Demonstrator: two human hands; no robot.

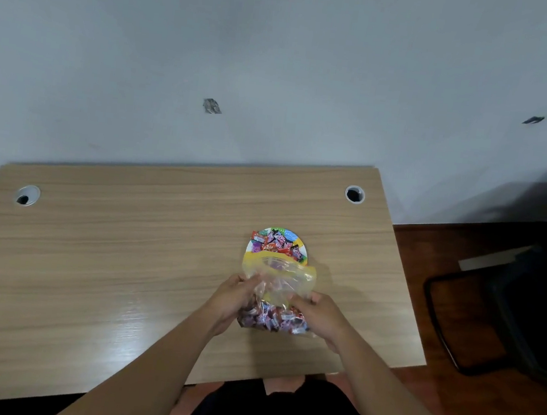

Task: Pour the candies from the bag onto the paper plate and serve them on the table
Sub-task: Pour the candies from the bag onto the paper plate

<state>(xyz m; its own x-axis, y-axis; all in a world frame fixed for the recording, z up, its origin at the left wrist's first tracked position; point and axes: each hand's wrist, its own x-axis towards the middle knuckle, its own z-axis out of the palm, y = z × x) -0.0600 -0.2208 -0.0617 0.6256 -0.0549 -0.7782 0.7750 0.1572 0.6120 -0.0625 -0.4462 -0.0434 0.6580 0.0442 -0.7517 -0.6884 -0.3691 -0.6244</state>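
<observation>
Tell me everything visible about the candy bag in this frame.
The bag is clear, crinkled plastic with a yellow rim at its open mouth. The mouth points away from the person and overlaps the near edge of the plate. Wrapped candies still fill its near end. The left hand and right hand grip its sides, above the table.

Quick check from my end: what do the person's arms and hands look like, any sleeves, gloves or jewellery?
Both forearms are bare as far as the frame shows, with no sleeves in view. The left hand and right hand are ungloved; no rings, watch or bracelet can be seen. Dark clothing shows at the lap below the table edge.
</observation>
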